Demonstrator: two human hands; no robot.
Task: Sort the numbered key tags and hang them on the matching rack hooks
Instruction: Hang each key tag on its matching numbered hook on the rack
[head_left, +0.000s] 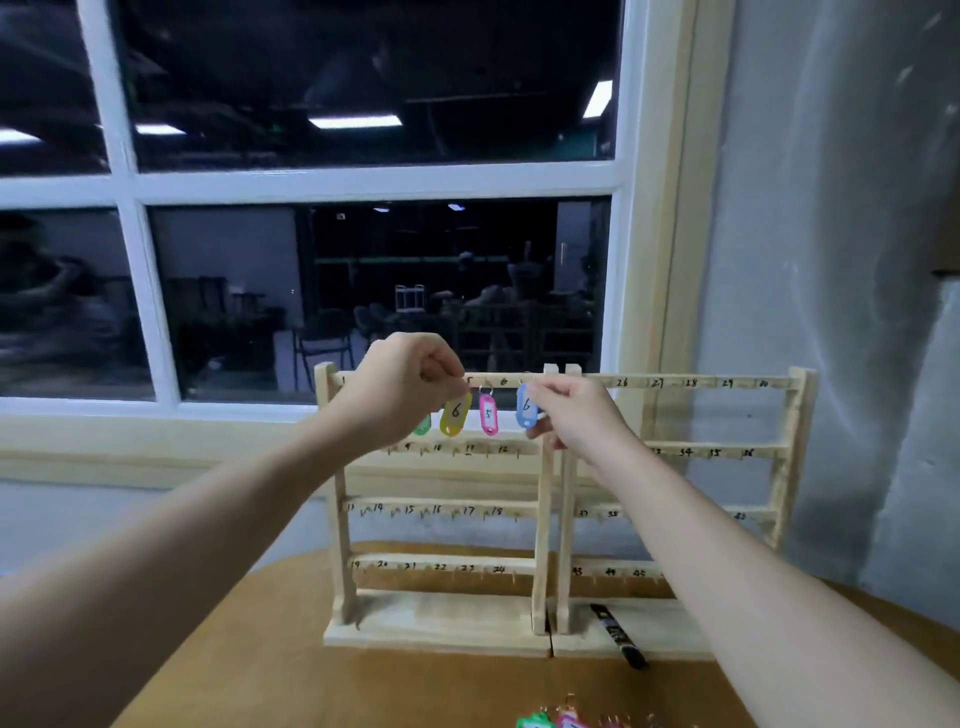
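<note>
Two wooden key racks stand side by side on the table, the left rack (441, 509) and the right rack (727, 452), with numbers written on their bars. My left hand (400, 389) pinches the ring of a yellow tag (455, 414) marked 6 at the left rack's top bar. A pink tag (488, 414) marked 5 hangs from that bar. My right hand (576, 415) holds a blue tag (525, 407) marked 6 near the bar's right end. A green tag (422, 426) peeks out below my left hand.
A black marker (621, 636) lies on the right rack's base. Several loose coloured tags (561, 719) lie at the table's front edge. The brown table (311, 649) stands against a wall, with a window behind the racks.
</note>
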